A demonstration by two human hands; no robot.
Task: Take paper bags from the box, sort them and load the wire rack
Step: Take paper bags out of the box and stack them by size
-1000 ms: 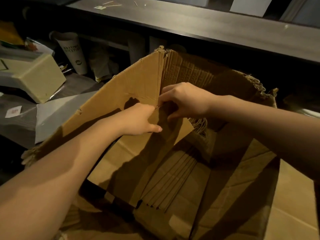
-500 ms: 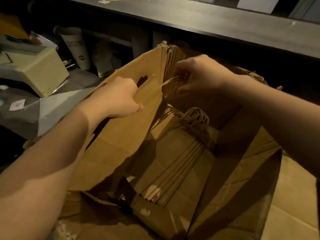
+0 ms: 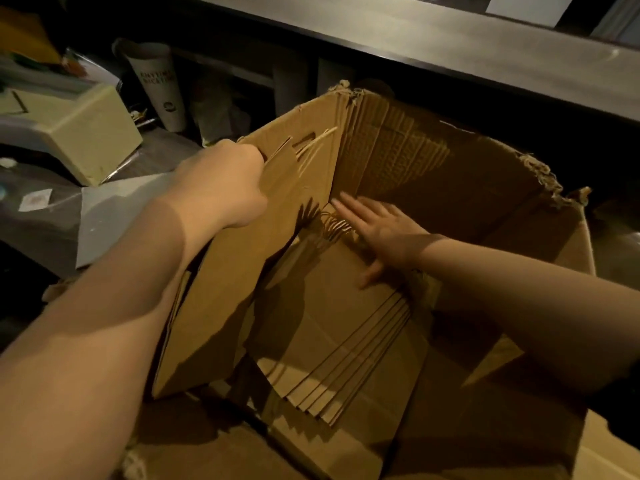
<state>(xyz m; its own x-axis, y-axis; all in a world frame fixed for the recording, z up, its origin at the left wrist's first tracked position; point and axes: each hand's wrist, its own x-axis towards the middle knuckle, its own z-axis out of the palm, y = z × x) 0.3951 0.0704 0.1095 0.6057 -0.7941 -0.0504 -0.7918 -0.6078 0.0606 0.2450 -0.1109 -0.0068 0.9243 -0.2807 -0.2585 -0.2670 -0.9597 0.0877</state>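
A large, torn cardboard box (image 3: 433,174) fills the middle of the view. My left hand (image 3: 221,181) grips the top edge of a flat brown paper bag (image 3: 242,271), holding it upright against the box's left wall, its twisted handles sticking up. Inside the box lies a fanned stack of flat paper bags (image 3: 332,327) with their handles toward the far wall. My right hand (image 3: 377,230) reaches down into the box, fingers straight, and rests on the top end of that stack near the handles. No wire rack is in view.
A dark counter edge (image 3: 450,46) runs across the back. To the left stand a white paper cup (image 3: 159,88), a pale yellow box (image 3: 79,129) and a grey sheet (image 3: 114,216). Box flaps (image 3: 602,448) spread at lower right.
My right hand let go of the handles at the top of the lifted bag and dropped into the box onto the stack. My left hand kept hold of the lifted bag.
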